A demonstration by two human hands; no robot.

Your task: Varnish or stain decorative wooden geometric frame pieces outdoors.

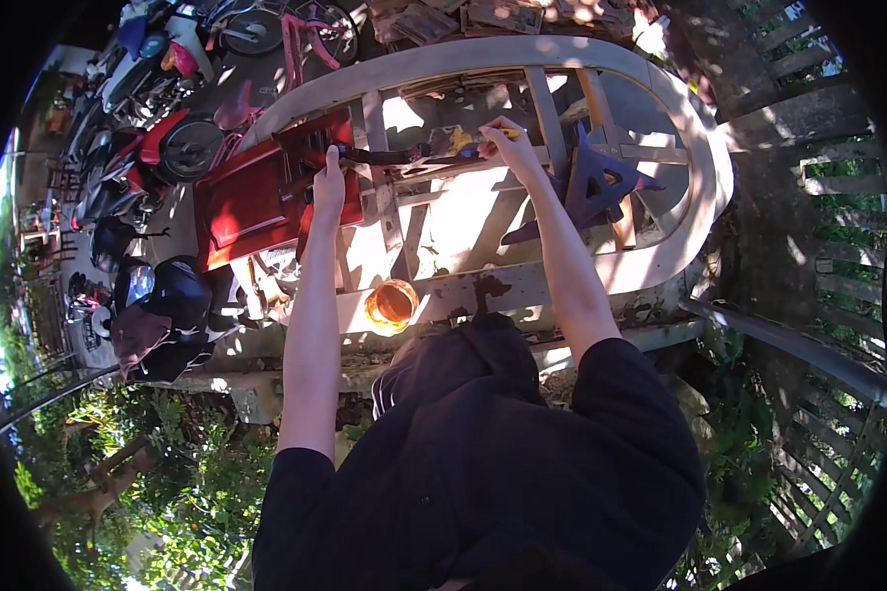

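My left hand (330, 182) is closed on the near-left end of a long, dark, shaped wooden piece (389, 156), which stretches right over the frame. My right hand (511, 148) is closed on a slim yellow-handled tool (510, 133), close to the right end of that piece; the tool's tip is too small to make out. Beside my left hand lies a glossy red-brown wooden panel (241, 207). A round tub with orange-brown liquid (391, 305) rests on the near rail, between my forearms.
Below my hands spreads a pale oval wooden frame (695, 197) with crossbars and gaps. A purple-blue plastic stool (601, 182) stands at its right. Parked motorbikes (182, 148) are at far left, stacked boards (503, 15) at the back, a slatted fence (838, 187) at right.
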